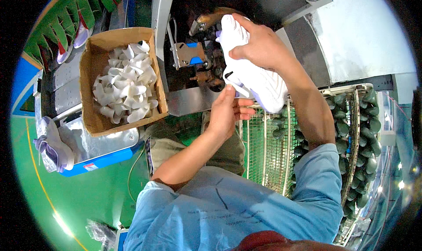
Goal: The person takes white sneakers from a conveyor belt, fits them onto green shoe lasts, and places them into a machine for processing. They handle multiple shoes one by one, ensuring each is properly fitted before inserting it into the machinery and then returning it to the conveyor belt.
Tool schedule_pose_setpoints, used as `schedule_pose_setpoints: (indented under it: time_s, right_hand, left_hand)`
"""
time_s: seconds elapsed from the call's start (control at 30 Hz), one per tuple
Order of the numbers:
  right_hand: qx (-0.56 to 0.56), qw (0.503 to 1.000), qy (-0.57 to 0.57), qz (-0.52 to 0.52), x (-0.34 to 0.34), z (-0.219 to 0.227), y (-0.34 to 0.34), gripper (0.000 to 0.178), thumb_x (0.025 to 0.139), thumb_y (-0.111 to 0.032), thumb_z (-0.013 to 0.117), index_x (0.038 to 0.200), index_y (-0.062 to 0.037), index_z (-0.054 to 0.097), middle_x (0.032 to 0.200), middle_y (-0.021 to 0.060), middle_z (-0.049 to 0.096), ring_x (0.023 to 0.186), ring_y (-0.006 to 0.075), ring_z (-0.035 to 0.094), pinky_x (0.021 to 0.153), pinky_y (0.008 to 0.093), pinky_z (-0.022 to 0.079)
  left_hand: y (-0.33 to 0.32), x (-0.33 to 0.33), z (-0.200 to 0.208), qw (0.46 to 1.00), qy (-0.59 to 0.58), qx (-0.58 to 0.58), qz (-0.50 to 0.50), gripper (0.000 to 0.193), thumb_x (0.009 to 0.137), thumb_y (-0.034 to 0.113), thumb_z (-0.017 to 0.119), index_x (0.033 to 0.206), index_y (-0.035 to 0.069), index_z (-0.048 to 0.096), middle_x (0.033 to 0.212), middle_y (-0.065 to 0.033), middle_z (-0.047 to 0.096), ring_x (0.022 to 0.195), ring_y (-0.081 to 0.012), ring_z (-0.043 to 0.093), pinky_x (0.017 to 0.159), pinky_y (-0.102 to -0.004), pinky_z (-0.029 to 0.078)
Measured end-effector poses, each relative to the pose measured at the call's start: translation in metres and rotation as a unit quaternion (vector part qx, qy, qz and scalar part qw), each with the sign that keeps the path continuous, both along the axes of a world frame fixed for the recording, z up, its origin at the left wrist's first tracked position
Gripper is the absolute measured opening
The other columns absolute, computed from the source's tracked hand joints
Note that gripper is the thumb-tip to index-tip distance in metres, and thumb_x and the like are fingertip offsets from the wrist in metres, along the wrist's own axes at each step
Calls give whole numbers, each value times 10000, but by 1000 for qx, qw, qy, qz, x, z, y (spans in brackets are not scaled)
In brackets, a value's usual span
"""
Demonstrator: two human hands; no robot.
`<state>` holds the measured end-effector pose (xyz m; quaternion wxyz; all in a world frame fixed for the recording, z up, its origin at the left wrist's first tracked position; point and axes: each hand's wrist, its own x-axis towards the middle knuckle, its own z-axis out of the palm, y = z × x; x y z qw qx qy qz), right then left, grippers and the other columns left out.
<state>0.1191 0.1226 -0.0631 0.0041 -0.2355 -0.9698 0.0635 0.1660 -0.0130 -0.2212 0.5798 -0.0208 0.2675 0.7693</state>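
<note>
The right hand (pixel 263 44) of the person comes from the right side and holds a white shoe (pixel 263 77) with lilac parts; its grip is closed around the shoe, with the thumb lying on the near face and the fingers passing over the far edge. The shoe is in the air, tilted, in front of the dark opening of a machine (pixel 189 53), and one end of it points up to the left. The left hand (pixel 224 112) is below and to the left of the shoe, with its thumb at a curved white piece (pixel 234 79) beside the shoe; the fingers are spread apart, and I am not able to tell if this grip grasps the piece or only touches it. On the left side a cardboard box (pixel 86 88), full of white curved pieces (pixel 127 90), stands near the machine, above a metal desk (pixel 101 141). Another white and lilac shoe (pixel 53 146) is at the left end of this desk. To the right there is a wire rack (pixel 265 150) with many dark green-grey rounded pieces (pixel 371 123), and the floor (pixel 88 194) is green, with a yellow line (pixel 38 167) on it
</note>
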Motion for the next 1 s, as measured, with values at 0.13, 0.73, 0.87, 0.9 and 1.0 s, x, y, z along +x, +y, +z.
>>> schedule_pose_setpoints:
  time_s: [0.13,0.73,0.87,0.9,1.0]
  right_hand:
    - [19,999,32,-27,-20,-5,6,860,712,-339,757,1489,-99,474,1203,312,652,1146,425,638,995,408,482]
    - [104,963,241,-64,69,-17,-50,817,828,-309,767,1549,-207,398,1176,294,558,1090,451,583,948,482,474]
    - [148,927,344,-27,145,-62,-81,815,829,-213,781,1547,-161,399,1359,304,463,1210,478,531,1008,508,448]
    - [164,919,358,-10,171,-71,-91,831,822,-177,787,1551,-148,388,1391,313,435,1220,495,523,1016,513,446]
    - [118,936,320,91,242,-73,-117,812,783,-100,802,1508,-95,434,1384,325,423,1202,500,536,977,515,473]
  left_hand:
    - [-25,-24,-2,999,18,-15,29,366,1077,330,369,1313,78,493,974,-132,699,800,-230,689,699,-352,551]
    - [-100,27,1,966,230,-89,-74,248,1032,217,479,1080,13,611,896,-77,693,774,-165,653,698,-320,528]
    - [-105,19,24,976,200,-26,-80,397,1046,344,504,1297,38,523,1030,-134,699,866,-211,695,767,-340,560]
    - [-109,21,30,983,171,15,-70,485,1050,394,513,1388,48,473,1097,-157,699,895,-236,705,787,-357,565]
    - [-118,31,24,983,99,106,-114,835,977,674,438,1526,64,290,1143,-197,664,938,-269,706,843,-382,581]
